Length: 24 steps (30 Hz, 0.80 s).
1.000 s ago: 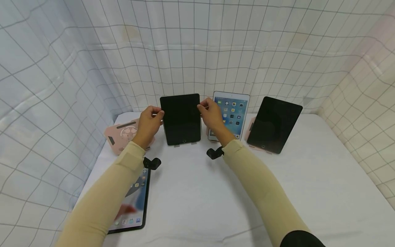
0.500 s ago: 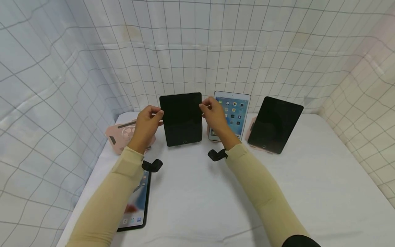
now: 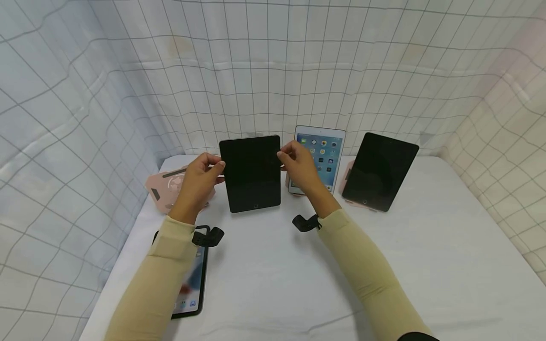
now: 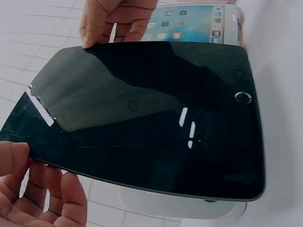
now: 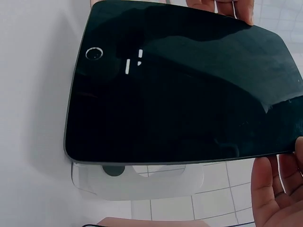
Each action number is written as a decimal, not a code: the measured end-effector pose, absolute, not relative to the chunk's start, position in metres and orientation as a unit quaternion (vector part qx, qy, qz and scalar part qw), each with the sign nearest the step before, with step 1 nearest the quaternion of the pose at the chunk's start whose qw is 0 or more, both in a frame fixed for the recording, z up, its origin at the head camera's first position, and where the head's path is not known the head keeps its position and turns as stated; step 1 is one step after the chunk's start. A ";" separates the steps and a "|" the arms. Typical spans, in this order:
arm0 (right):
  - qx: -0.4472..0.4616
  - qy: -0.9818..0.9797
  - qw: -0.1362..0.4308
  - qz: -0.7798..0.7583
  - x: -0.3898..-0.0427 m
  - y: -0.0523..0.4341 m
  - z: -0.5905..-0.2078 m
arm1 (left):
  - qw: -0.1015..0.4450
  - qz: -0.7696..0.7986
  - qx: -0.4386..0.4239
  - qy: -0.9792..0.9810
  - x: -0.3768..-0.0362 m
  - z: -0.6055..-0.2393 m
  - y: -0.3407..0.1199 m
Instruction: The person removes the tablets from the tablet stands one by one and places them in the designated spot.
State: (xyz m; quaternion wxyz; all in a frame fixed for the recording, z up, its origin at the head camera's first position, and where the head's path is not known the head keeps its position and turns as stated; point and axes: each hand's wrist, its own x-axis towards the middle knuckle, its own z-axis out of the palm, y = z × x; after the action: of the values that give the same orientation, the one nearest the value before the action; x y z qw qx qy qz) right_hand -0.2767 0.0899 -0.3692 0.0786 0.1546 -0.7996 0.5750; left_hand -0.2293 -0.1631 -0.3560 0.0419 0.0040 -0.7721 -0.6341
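Both hands hold a black tablet (image 3: 251, 175), its dark screen toward me and its home button at the bottom. My left hand (image 3: 198, 184) pinches its left edge between thumb and fingers. The right edge is pinched the same way by my right hand (image 3: 304, 170). Behind the tablet, a pale stand (image 4: 175, 203) shows past its edge in the left wrist view. To the right, a white tablet (image 3: 330, 158) with a lit screen of icons leans on a pink stand, partly hidden by my right hand.
Another dark tablet (image 3: 380, 173) leans tilted on a pink stand at the right. A pink stand (image 3: 164, 189) without a tablet is at the left, partly behind my left hand. A large lit tablet (image 3: 194, 284) lies flat under my left forearm. Grid-patterned curtains (image 3: 273, 71) surround the white table.
The black tablet has come off its stand: it rose slightly, then moved down and toward me with both hands. The small stand lips below it no longer show. Other tablets stayed put.
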 end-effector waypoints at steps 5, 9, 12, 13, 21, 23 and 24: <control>0.167 -0.790 0.073 0.585 -0.269 0.093 -0.368 | 0.016 -0.631 -0.012 -0.775 -0.220 -0.350 -0.165; 0.183 -0.786 0.050 0.589 -0.263 0.098 -0.364 | -0.002 -0.631 -0.017 -0.776 -0.211 -0.346 -0.168; 0.200 -0.785 0.029 0.586 -0.258 0.102 -0.360 | -0.008 -0.633 -0.024 -0.774 -0.205 -0.344 -0.169; 0.204 -0.784 0.022 0.586 -0.257 0.104 -0.358 | -0.009 -0.634 -0.027 -0.773 -0.203 -0.343 -0.169; 0.209 -0.764 -0.034 0.610 -0.246 0.112 -0.352 | -0.041 -0.645 -0.031 -0.763 -0.191 -0.339 -0.171; 0.205 -0.758 -0.045 0.618 -0.244 0.112 -0.352 | -0.048 -0.647 -0.035 -0.760 -0.188 -0.339 -0.173; 0.203 -0.757 -0.049 0.620 -0.243 0.112 -0.353 | -0.052 -0.649 -0.040 -0.758 -0.187 -0.338 -0.173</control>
State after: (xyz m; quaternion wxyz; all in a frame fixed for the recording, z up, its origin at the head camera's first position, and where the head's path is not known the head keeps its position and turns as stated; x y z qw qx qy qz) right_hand -0.2431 0.1119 -0.3529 -0.0488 0.2026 -0.7566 0.6198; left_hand -0.1870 -0.1735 -0.3384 -0.0524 -0.0397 -0.7579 -0.6490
